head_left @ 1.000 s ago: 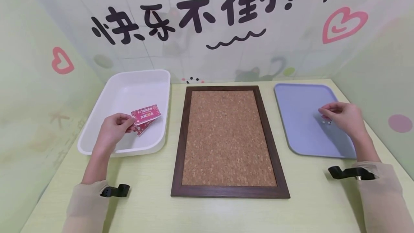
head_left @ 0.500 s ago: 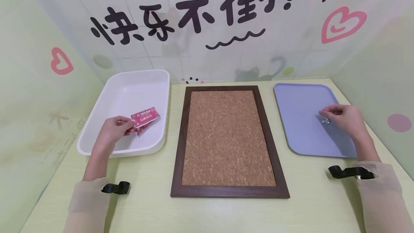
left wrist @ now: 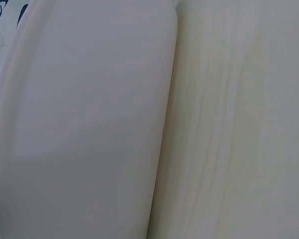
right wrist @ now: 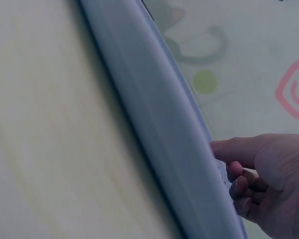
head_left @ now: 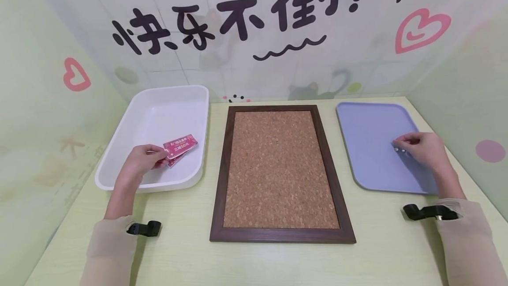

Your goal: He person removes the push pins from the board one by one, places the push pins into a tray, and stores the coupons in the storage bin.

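Note:
In the head view my left hand (head_left: 144, 162) pinches the left end of a red coupon card (head_left: 180, 146) with white and yellow print. A second red card (head_left: 177, 159) shows partly below it, over the white bin (head_left: 102, 182); whether my fingers hold that one too is unclear. My right hand (head_left: 424, 149) is bent over the blue tray (head_left: 373, 162), thumb and index tips close together. Small clear, shiny pieces (head_left: 403, 150) lie right by those fingertips, their kind too small to make out. Seen by the right wrist camera, the right hand (right wrist: 274, 184) has its fingertips partly behind the tray edge.
Between the bin and the tray lies a cork board (head_left: 278, 171) in a dark wooden frame. All stand on a pale wood table (head_left: 285, 264), with printed walls at the back and sides. The bin's side (left wrist: 89, 109) fills much of the left wrist view.
The red card has lowered and tilted, and my left hand has come down slightly with it. My right hand has sunk a little toward the shiny pieces on the tray.

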`<state>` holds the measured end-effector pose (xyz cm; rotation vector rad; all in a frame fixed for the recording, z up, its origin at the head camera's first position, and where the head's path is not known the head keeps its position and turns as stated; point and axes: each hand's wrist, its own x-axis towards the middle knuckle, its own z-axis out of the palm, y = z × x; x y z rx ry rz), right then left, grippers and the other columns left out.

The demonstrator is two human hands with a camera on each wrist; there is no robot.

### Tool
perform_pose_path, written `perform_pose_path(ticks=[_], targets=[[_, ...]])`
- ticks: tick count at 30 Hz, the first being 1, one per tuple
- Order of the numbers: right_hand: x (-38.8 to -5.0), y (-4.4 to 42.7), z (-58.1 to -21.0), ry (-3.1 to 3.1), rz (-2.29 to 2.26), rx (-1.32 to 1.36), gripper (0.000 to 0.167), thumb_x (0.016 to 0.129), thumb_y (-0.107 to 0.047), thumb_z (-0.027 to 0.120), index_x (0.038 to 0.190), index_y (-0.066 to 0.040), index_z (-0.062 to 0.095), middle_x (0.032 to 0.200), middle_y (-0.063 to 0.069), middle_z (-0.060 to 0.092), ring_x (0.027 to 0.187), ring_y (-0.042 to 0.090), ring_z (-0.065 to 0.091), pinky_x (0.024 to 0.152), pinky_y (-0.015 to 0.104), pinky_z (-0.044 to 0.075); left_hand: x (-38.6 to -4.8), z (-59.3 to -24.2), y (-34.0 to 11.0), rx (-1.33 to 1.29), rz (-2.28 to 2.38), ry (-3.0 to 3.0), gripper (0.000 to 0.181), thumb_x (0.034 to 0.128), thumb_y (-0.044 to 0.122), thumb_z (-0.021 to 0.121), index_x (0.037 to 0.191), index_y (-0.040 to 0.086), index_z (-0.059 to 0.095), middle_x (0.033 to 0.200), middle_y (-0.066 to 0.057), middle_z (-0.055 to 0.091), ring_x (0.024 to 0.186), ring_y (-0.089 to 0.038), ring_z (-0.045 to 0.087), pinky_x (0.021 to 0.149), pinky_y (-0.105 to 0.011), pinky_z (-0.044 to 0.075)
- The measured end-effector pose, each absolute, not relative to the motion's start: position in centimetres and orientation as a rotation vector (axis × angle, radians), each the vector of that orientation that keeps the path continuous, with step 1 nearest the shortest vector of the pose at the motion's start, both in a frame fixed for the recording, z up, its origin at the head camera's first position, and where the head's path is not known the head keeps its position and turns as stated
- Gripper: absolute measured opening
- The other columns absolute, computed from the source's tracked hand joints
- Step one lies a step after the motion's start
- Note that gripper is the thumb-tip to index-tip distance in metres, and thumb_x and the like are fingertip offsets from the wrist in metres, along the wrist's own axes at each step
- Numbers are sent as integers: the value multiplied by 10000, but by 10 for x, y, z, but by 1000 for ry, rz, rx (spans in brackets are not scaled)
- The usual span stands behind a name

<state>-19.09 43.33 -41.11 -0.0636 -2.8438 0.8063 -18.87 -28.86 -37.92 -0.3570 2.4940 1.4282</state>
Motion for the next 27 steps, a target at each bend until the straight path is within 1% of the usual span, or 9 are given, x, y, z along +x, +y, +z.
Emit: perform_pose_path(ticks=[4,9,15,19,24,27], targets=[[-191,434,-412,-2842,802,-69,284,915,-200,749,931,83,732,699,-31,674,610,-8,467,535,211,370,-190,-379,-287,-365,1422,2487,395,1020,145,600,1282,-138,516,930,-60,666,782,-83,635,729,-214,553],[-191,434,-413,-2855,796,-90,302,924,-218,742,939,83,728,713,-18,676,619,-3,464,539,213,371,-190,-378,-287,-364,1417,2488,391,1022,132,590,1285,-148,515,930,-58,665,786,-82,631,734,-216,552],[-191,436,-413,-2861,808,-94,313,925,-236,743,947,76,727,724,-32,667,631,5,462,543,218,372,-189,-378,-289,-349,1429,2499,396,1021,117,583,1285,-170,514,948,-80,668,795,-87,638,743,-228,560],[-191,437,-413,-2864,822,-98,333,936,-254,733,975,76,723,740,-64,658,645,5,464,550,215,380,-188,-378,-290,-351,1420,2521,410,1016,112,576,1296,-180,511,996,-113,661,800,-88,637,740,-229,561],[-190,438,-410,-2861,840,-95,356,961,-267,696,1018,83,713,743,-40,656,636,11,472,550,218,385,-186,-377,-290,-370,1416,2545,433,1012,128,589,1314,-172,512,1068,-146,642,823,-80,627,754,-225,560],[-189,438,-409,-2846,867,-100,362,962,-281,692,1038,73,708,745,-84,643,644,7,478,561,214,386,-185,-378,-290,-377,1416,2562,429,1014,139,591,1311,-161,517,1117,-179,621,847,-90,623,780,-229,562]])
